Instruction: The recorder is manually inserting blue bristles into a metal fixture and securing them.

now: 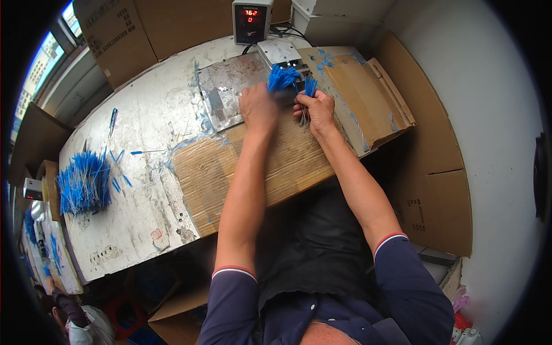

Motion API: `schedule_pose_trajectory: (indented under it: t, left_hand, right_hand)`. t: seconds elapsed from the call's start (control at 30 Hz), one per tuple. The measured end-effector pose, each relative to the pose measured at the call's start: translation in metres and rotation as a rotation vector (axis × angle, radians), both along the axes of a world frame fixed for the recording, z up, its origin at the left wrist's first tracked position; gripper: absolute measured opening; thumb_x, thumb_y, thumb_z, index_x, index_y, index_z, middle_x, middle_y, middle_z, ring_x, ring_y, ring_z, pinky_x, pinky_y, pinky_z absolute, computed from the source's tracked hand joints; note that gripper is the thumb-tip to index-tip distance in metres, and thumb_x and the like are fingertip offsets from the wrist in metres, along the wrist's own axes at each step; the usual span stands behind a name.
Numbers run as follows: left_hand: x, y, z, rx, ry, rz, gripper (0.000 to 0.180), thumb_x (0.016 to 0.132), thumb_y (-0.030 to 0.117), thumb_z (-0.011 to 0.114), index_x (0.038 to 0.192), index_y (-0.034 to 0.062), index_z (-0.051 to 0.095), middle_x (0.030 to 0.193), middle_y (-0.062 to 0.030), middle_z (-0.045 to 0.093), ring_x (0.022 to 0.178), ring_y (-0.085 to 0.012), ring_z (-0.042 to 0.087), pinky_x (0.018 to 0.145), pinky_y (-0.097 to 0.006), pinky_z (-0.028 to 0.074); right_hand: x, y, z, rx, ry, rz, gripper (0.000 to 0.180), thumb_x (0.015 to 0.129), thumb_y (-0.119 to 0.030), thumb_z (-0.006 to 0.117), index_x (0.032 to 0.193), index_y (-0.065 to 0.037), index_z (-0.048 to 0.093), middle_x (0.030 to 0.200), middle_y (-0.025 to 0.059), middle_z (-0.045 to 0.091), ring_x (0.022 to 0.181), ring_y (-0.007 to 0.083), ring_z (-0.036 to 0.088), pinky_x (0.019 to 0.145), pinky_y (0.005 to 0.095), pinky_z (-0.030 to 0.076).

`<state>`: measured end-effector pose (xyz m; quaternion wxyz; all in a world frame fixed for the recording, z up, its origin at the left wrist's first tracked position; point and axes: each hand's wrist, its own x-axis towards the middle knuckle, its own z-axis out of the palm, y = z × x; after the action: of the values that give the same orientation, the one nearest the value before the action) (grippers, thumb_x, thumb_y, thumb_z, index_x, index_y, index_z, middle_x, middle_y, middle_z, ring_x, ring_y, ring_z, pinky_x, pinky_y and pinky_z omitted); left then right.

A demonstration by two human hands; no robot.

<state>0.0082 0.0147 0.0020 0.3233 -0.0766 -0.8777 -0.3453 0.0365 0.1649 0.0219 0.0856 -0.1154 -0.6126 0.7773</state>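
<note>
My left hand (258, 109), slightly blurred, is closed at the near side of a thick bunch of blue-tipped wires (282, 78); the fingers' grip is partly hidden. Close by on its right, my right hand (317, 110) pinches a smaller bunch of blue-tipped wires (310, 87), thin metal ends hanging below the fingers. Both hands are just in front of a small bench machine (280, 53) with a pale top, whose working part the blue bunch partly covers. A large heap of the same blue-tipped wires (85, 184) rests on the left of the worktable (144, 213).
A counter box with red digits (251, 23) stands behind the machine. Flattened cardboard (213, 178) covers the front edge; a cardboard box (365, 98) lies right. A pen (113, 122) and loose blue pieces (118, 184) lie left. Another person (86, 325) sits lower left.
</note>
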Motion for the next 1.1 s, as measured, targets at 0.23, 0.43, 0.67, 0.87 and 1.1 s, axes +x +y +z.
schedule_pose_trajectory:
  t: [0.23,0.43,0.67,0.87,1.1]
  left_hand:
    - [-0.001,-0.004,0.001,0.084,-0.044,0.122,0.012,0.088,0.015,0.063,0.090,0.0037,0.065,0.090,-0.0159,0.067,0.090,-0.0372,0.060,0.080,-0.048,0.047]
    - [-0.001,-0.004,0.005,0.195,-0.097,0.159,0.013,0.091,0.016,0.061,0.091,0.0031,0.064,0.090,-0.0170,0.067,0.091,-0.0376,0.060,0.080,-0.048,0.048]
    - [-0.002,-0.004,0.004,0.199,-0.058,0.148,0.013,0.090,0.017,0.066,0.092,0.0044,0.064,0.091,-0.0168,0.068,0.091,-0.0388,0.061,0.081,-0.049,0.047]
    - [-0.006,-0.004,-0.003,0.177,-0.033,0.085,0.013,0.087,0.017,0.070,0.091,0.0055,0.064,0.090,-0.0173,0.068,0.090,-0.0405,0.063,0.080,-0.051,0.047]
    - [-0.003,-0.003,0.000,0.149,-0.115,0.058,0.013,0.087,0.017,0.070,0.091,0.0049,0.065,0.088,-0.0186,0.069,0.087,-0.0413,0.064,0.077,-0.052,0.048]
  right_hand:
    - [-0.002,-0.003,0.004,0.049,-0.045,-0.009,0.012,0.081,0.001,0.070,0.091,0.000,0.063,0.076,0.0099,0.068,0.057,0.0151,0.065,0.046,0.0272,0.053]
    - [-0.020,-0.008,0.003,0.148,-0.093,-0.050,0.013,0.083,0.003,0.071,0.091,-0.001,0.061,0.074,0.0088,0.067,0.054,0.0139,0.063,0.043,0.0263,0.051]
    - [-0.030,-0.011,0.003,0.177,-0.100,-0.103,0.011,0.083,0.004,0.071,0.089,-0.001,0.063,0.072,0.0077,0.067,0.053,0.0134,0.063,0.043,0.0267,0.052]
    - [-0.023,-0.002,-0.002,0.032,-0.049,-0.033,0.006,0.088,0.000,0.068,0.092,0.000,0.065,0.078,0.0080,0.068,0.060,0.0143,0.066,0.049,0.0267,0.056]
    - [-0.009,0.015,-0.007,-0.062,-0.025,0.101,0.009,0.091,-0.005,0.069,0.096,0.001,0.064,0.083,0.0100,0.070,0.063,0.0169,0.068,0.055,0.0298,0.060]
